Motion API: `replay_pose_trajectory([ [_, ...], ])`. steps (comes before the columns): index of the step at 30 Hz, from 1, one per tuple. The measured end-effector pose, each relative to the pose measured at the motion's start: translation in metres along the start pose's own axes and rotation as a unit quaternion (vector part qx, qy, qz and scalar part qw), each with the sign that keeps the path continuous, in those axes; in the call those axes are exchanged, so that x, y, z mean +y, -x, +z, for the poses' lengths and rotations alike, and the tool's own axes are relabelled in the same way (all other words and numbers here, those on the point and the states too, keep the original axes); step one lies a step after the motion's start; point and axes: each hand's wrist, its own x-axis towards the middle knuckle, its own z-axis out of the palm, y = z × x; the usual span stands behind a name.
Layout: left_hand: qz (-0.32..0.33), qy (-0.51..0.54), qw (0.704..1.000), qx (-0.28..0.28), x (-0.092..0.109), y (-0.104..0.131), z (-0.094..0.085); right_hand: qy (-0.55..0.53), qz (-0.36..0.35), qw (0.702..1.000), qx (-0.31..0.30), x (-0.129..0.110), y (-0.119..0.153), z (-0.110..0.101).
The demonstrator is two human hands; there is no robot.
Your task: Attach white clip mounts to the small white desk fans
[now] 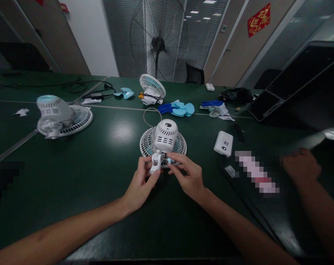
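Note:
A white fan lies grille-down on the green table, its motor housing upward and its white bracket toward me. My left hand grips this bracket between thumb and fingers. From the right, my right hand pinches a small light-blue knob with a thin metal shaft, which points at the side of the bracket. Whether the shaft is inside the bracket's hole cannot be made out.
Another fan lies at the left, a third behind. Blue blades, gloves and a white power bank are on the table. Another person's hand is at the right, near a black case.

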Motion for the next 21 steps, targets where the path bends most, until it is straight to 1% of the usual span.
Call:
replay_pose_trajectory([
  [3, 0.011, -0.015, 1.000, -0.022, 0.0023, 0.0020, 0.0015, 0.005, 0.002, 0.999, 0.046, -0.0019, 0.0006, 0.0001],
  [7, 0.003, -0.021, 1.000, -0.023, 0.0060, 0.0028, 0.0033, 0.024, -0.025, 0.999, 0.026, -0.0044, 0.0004, 0.0028],
  [11, 0.005, -0.038, 0.999, -0.028, 0.0060, 0.0029, 0.0026, 0.034, 0.010, 0.998, 0.052, -0.0071, -0.0008, 0.0060],
  [15, 0.007, -0.049, 0.998, -0.039, 0.0049, 0.0030, 0.0014, 0.066, -0.014, 0.998, 0.015, -0.0083, -0.0026, 0.0039],
  [18, 0.007, -0.049, 0.998, -0.040, 0.0062, 0.0022, 0.0019, 0.053, -0.016, 0.998, 0.012, -0.0069, -0.0046, 0.0012],
  [21, 0.008, -0.054, 0.998, -0.041, 0.0082, 0.0013, 0.0031, 0.027, 0.007, 0.999, 0.018, -0.0039, -0.0054, 0.0014],
])
